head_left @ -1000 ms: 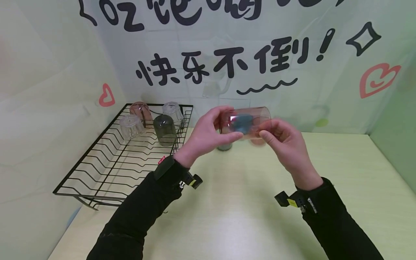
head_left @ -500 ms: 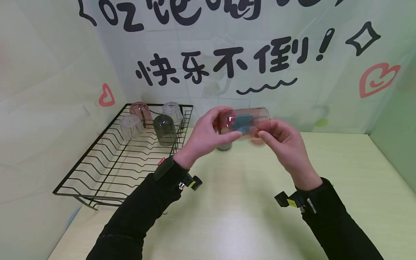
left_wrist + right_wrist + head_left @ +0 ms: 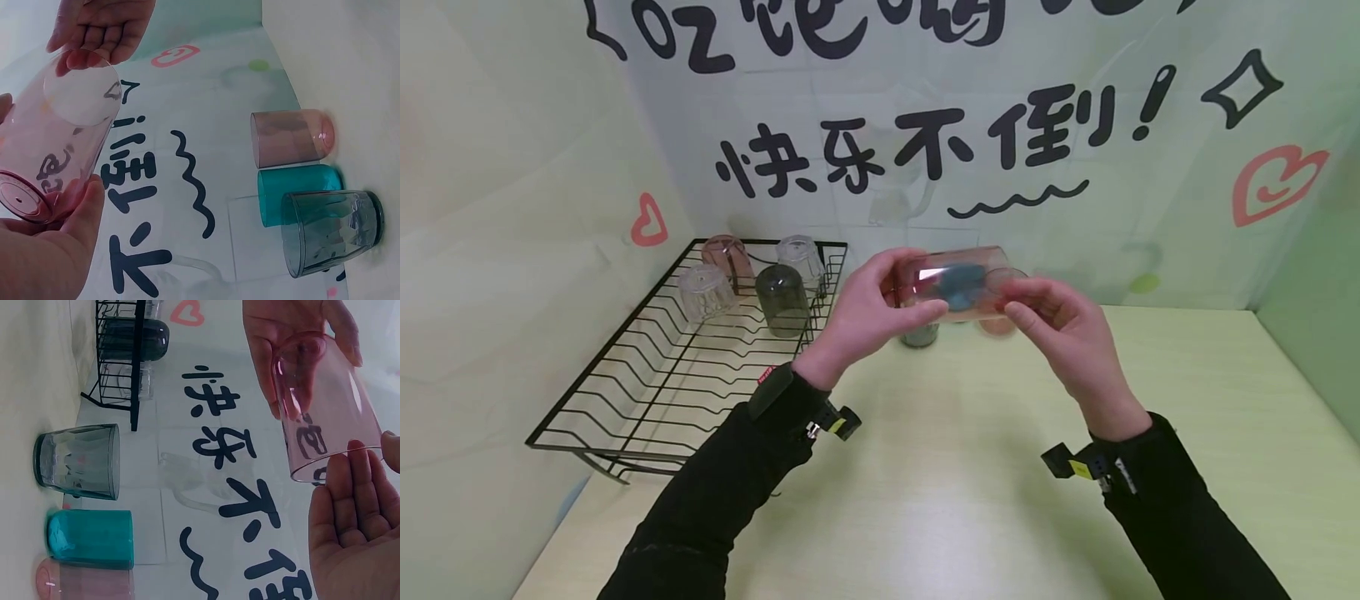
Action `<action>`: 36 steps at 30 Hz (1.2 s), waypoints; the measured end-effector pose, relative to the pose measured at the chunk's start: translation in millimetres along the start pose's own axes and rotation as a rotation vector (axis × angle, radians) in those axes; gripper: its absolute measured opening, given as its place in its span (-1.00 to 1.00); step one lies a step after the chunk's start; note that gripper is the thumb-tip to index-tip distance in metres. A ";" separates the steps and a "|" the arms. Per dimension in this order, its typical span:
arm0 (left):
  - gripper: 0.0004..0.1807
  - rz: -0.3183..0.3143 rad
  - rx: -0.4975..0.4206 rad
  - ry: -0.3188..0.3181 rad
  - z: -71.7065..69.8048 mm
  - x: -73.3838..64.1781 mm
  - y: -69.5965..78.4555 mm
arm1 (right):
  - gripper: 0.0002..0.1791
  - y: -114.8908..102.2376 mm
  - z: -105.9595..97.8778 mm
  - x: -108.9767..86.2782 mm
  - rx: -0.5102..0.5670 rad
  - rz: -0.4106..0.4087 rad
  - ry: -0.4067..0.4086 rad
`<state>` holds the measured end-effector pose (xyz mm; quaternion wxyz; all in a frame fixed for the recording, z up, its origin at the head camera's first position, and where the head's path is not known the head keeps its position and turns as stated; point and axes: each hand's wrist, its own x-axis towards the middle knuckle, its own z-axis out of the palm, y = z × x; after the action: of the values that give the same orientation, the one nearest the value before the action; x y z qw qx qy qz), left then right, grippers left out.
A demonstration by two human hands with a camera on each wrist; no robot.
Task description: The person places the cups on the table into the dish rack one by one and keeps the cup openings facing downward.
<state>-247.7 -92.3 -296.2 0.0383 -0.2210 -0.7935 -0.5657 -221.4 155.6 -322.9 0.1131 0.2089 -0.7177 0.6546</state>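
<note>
A clear pink cup (image 3: 951, 279) is held on its side in the air between both hands. My left hand (image 3: 876, 308) grips it around its base end, thumb along the near side. At the open end, my right hand (image 3: 1067, 337) pinches the rim between thumb and fingers; in the right wrist view the fingertips (image 3: 357, 450) overlap the rim. Behind it on the table stand a teal cup (image 3: 300, 194), another pink cup (image 3: 290, 139) and a grey-green cup (image 3: 331, 234), mouths up. In the head view, the teal cup shows mostly through the held cup.
A black wire dish rack (image 3: 662, 375) stands at the left. Upside down at its back are a dark grey cup (image 3: 782, 300), a pink cup (image 3: 727, 257) and two clear cups, one nearer the front (image 3: 703, 292). A lettered wall covering (image 3: 880, 200) closes off the back.
The held pink cup has shifted slightly left and turned so its mouth shows more. The left hand moved a little left with it; the right hand stays at the rim.
</note>
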 end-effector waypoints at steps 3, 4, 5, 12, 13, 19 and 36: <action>-0.32 0.000 -0.002 0.012 -2.6 -0.5 -1.3 | -0.72 2.5 -1.9 -0.7 0.001 0.004 -0.006; -0.33 0.001 -0.004 0.015 -3.5 -0.4 -1.8 | -0.72 3.5 -2.6 -0.9 0.001 0.004 -0.009; -0.33 0.000 -0.009 0.017 -4.5 -0.5 -2.2 | -0.73 4.4 -3.4 -1.2 0.000 0.004 -0.012; -0.34 -0.013 -0.004 0.021 -11.3 -2.4 -2.2 | -0.73 8.7 -8.1 -2.2 -0.032 0.011 -0.034; -0.33 -0.016 0.002 0.024 -12.3 -2.6 -2.3 | -0.73 9.2 -8.6 -2.2 -0.046 0.016 -0.038; -0.34 -0.022 0.012 0.041 -18.0 -3.6 -3.8 | -0.73 11.8 -11.5 -3.2 -0.171 0.055 -0.075; -0.32 -0.062 0.142 0.048 -40.3 -15.6 -13.4 | -0.70 19.2 -21.3 -4.9 -0.410 0.109 -0.242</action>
<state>-246.6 -137.5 -298.4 0.0551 -0.1796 -0.8369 -0.5141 -228.0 178.4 -339.7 0.0308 0.2194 -0.8541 0.4705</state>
